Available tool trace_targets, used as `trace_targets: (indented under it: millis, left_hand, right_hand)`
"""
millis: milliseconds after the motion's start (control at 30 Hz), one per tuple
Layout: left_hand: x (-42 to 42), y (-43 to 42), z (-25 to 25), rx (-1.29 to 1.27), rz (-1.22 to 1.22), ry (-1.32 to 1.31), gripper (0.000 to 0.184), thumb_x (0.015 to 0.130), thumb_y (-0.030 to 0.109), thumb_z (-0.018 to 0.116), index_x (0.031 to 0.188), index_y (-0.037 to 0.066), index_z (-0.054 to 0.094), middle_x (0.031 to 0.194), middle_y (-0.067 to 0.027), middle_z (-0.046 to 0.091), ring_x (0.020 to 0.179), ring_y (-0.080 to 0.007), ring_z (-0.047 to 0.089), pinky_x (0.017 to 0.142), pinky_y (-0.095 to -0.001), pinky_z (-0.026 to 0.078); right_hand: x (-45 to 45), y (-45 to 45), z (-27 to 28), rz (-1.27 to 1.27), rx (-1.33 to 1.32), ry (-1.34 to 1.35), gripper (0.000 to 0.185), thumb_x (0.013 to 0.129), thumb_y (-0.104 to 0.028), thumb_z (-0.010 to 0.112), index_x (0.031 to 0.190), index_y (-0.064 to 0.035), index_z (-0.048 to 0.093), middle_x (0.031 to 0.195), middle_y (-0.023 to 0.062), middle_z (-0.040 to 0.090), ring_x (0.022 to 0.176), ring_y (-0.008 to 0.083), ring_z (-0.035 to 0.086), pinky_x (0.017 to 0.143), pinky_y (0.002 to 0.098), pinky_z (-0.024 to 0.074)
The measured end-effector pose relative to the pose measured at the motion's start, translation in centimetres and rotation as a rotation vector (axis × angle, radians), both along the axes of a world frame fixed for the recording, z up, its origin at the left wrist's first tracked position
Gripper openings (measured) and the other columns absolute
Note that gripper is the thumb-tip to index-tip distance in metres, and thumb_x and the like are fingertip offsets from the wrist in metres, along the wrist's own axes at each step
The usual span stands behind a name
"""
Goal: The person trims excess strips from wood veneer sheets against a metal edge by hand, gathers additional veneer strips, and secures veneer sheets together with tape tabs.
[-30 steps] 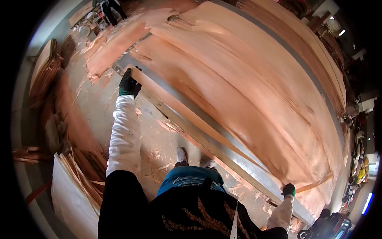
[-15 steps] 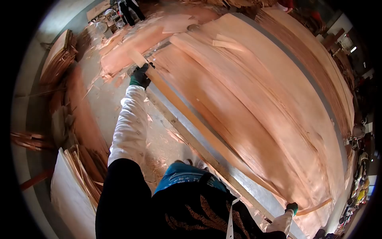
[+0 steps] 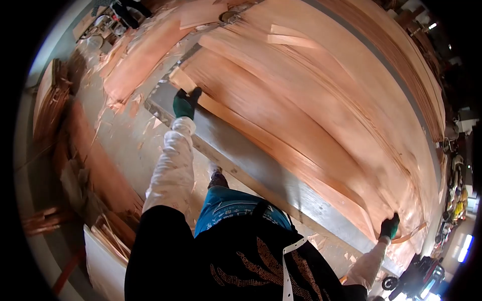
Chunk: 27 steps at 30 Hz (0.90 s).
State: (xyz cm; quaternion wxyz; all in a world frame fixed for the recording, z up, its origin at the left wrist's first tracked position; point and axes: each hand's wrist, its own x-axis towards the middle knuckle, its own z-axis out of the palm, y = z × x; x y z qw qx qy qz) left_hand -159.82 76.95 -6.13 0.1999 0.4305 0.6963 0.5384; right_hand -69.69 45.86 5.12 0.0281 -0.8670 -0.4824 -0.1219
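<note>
A long, narrow wood veneer strip (image 3: 226, 111) runs along the near side of the stacked veneer sheets (image 3: 311, 115). Near its far-left end, my left hand (image 3: 186, 104), in a dark green glove, is closed on the strip, whose pale end sticks out past the fingers. My right hand (image 3: 389, 227), gloved too, grips the strip toward its other end at lower right, where a curved tail pokes out beyond the hand. Beneath lies a grey metal tabletop (image 3: 251, 155), bare along its near edge. The fingertips of my right hand are partly hidden.
Veneer scraps litter the floor (image 3: 125, 135) to the left. More veneer stacks (image 3: 50, 103) lean at the left wall, and a pale sheet (image 3: 103, 266) stands at lower left. A person (image 3: 125, 11) is at the far upper left. A dark wheeled vehicle (image 3: 422, 278) sits at lower right.
Both hands have shifted the strip away from me, over the table onto the veneer's near edge, baring more metal. My view has turned and moved somewhat, bringing the dark vehicle into sight.
</note>
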Motion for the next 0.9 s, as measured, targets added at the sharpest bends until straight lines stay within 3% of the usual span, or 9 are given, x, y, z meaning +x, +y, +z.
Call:
trace_targets:
  millis: [100, 133, 233, 367, 567, 767, 800, 867, 900]
  left_hand:
    - [0.5, 0.2, -1.7, 0.286, -0.097, -0.326, 0.036, 0.085, 0.010, 0.073, 0.118, 0.000, 0.061, 0.098, -0.0041, 0.068, 0.085, -0.0165, 0.064, 0.078, -0.0301, 0.053]
    - [1.0, -0.9, 0.6, 0.371, -0.130, -1.078, 0.042, 0.084, 0.003, 0.073, 0.122, -0.002, 0.057, 0.104, -0.0065, 0.066, 0.086, -0.0160, 0.063, 0.080, -0.0278, 0.052]
    - [0.9, -3.3, 1.6, 0.248, -0.130, -0.817, 0.048, 0.083, 0.002, 0.074, 0.126, -0.003, 0.054, 0.104, -0.0060, 0.063, 0.084, -0.0141, 0.060, 0.078, -0.0257, 0.051]
    - [-0.2, -6.5, 8.8, -0.027, -0.184, -0.686, 0.047, 0.084, 0.011, 0.076, 0.126, 0.000, 0.058, 0.100, -0.0004, 0.062, 0.079, -0.0083, 0.056, 0.069, -0.0216, 0.046]
    - [-3.9, -4.9, 7.0, 0.050, -0.230, -0.896, 0.045, 0.085, 0.007, 0.072, 0.128, 0.002, 0.058, 0.101, -0.0003, 0.064, 0.083, -0.0080, 0.060, 0.074, -0.0204, 0.048]
    - [-4.1, 0.0, 2.1, 0.162, -0.198, -0.532, 0.030, 0.087, 0.002, 0.067, 0.117, -0.001, 0.061, 0.112, -0.0072, 0.063, 0.095, -0.0173, 0.062, 0.084, -0.0299, 0.055]
    - [-5.5, 1.4, -1.0, 0.342, -0.262, -1.341, 0.044, 0.087, 0.023, 0.070, 0.121, -0.002, 0.058, 0.120, -0.0128, 0.062, 0.106, -0.0246, 0.061, 0.092, -0.0389, 0.051]
    - [-6.1, 1.8, 2.8, -0.205, -0.101, 0.518, 0.071, 0.077, 0.047, 0.073, 0.125, -0.003, 0.056, 0.127, -0.0189, 0.059, 0.117, -0.0339, 0.055, 0.102, -0.0449, 0.041]
    - [-6.3, 2.3, 1.8, -0.208, -0.012, 0.604, 0.089, 0.069, 0.060, 0.071, 0.130, -0.002, 0.053, 0.131, -0.0232, 0.055, 0.123, -0.0395, 0.049, 0.107, -0.0471, 0.034]
  right_hand:
    - [-16.2, 9.5, 2.0, 0.379, 0.035, 0.460, 0.037, 0.087, -0.005, 0.057, 0.123, -0.0015, 0.060, 0.123, 0.0150, 0.063, 0.117, 0.0295, 0.057, 0.104, 0.0379, 0.0424]
    - [-24.1, 12.8, 2.7, 0.514, -0.011, 0.431, 0.032, 0.089, -0.003, 0.055, 0.121, -0.0033, 0.062, 0.124, 0.0119, 0.063, 0.114, 0.0258, 0.060, 0.099, 0.0352, 0.0468]
    - [-44.0, 19.0, 3.1, 0.620, -0.079, 1.000, 0.039, 0.089, -0.005, 0.060, 0.128, -0.0089, 0.058, 0.125, 0.0084, 0.063, 0.111, 0.0200, 0.062, 0.086, 0.0339, 0.0538]
    - [-58.4, 24.1, 1.6, 1.064, -0.152, 0.721, 0.049, 0.084, -0.021, 0.071, 0.130, -0.0132, 0.057, 0.127, 0.0116, 0.060, 0.114, 0.0308, 0.058, 0.095, 0.0390, 0.0480]
    - [-63.6, 24.8, -3.4, 0.828, -0.253, 1.336, 0.021, 0.082, -0.010, 0.070, 0.104, -0.0088, 0.072, 0.100, 0.0091, 0.072, 0.089, 0.0219, 0.068, 0.080, 0.0304, 0.0541]
    - [-65.1, 26.5, -2.6, 0.718, -0.219, 1.011, 0.020, 0.081, -0.013, 0.067, 0.100, -0.0103, 0.073, 0.099, 0.0105, 0.071, 0.091, 0.0280, 0.067, 0.080, 0.0355, 0.0539]
    - [-65.3, 27.1, -2.8, 0.703, -0.217, 0.923, 0.019, 0.081, -0.015, 0.067, 0.099, -0.0111, 0.073, 0.099, 0.0112, 0.070, 0.091, 0.0296, 0.067, 0.079, 0.0371, 0.0538]
    - [-65.3, 28.1, -5.0, 0.791, -0.172, 0.729, 0.019, 0.082, -0.018, 0.064, 0.098, -0.0132, 0.072, 0.098, 0.0119, 0.070, 0.090, 0.0323, 0.066, 0.078, 0.0415, 0.0531]
    - [-65.4, 28.4, -5.7, 0.793, -0.184, 0.654, 0.019, 0.082, -0.017, 0.064, 0.098, -0.0129, 0.072, 0.097, 0.0113, 0.070, 0.089, 0.0320, 0.066, 0.078, 0.0409, 0.0532]
